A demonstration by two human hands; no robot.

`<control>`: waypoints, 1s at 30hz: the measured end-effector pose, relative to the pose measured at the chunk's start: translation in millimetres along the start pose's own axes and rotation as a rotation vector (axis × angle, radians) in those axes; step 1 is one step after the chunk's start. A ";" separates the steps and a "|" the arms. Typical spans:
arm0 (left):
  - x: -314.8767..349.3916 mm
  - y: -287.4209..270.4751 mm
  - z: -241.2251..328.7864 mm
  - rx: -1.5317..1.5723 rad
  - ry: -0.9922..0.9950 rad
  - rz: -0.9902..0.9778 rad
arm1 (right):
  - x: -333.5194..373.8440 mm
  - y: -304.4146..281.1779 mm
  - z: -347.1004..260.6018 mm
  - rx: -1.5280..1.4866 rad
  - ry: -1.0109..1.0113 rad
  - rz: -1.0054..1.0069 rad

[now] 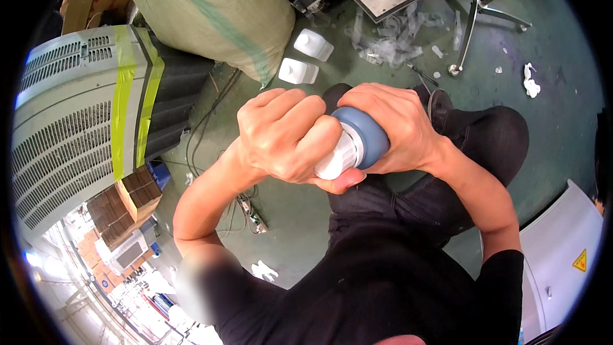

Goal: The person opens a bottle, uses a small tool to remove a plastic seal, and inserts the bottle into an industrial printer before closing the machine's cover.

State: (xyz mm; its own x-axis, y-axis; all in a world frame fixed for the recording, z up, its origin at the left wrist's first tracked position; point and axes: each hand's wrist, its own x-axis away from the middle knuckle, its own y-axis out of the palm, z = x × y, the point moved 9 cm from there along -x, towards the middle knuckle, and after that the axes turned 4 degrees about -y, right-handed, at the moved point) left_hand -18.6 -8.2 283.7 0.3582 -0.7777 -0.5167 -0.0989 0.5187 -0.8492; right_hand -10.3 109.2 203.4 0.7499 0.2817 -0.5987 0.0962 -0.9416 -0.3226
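Bottle [377,139] is showing slate blue, its cap [338,156] is reading white with fine ribs. Both jugs [298,71] are looking plain white. Sack [211,9] is showing olive green, a teal stripe is running down it. Grey housing [57,131] is carrying rows of dark slots, plus yellow-green tape [123,102] bands. Floor [294,249] is reading dark green. Shirt [383,275] and trousers [495,134] are showing black. Pale grey cabinet [555,249] is bearing a yellow triangle [580,260].
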 end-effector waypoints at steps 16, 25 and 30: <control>16.1 1.8 14.3 0.010 -0.098 -0.178 | 21.5 29.2 3.4 -0.185 0.140 -0.136; 18.0 -10.1 20.1 -0.059 -0.286 -0.080 | 12.6 6.6 -7.9 0.113 -0.154 0.196; 13.9 -14.3 20.4 -0.028 -0.241 -0.032 | 11.9 5.4 -9.8 0.182 -0.259 0.246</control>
State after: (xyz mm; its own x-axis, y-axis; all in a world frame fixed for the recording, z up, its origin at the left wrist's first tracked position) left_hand 6.8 -19.2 290.9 0.5723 -0.6848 -0.4512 -0.1079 0.4825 -0.8692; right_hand 5.6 105.6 201.6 0.5436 0.1111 -0.8319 -0.2002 -0.9454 -0.2570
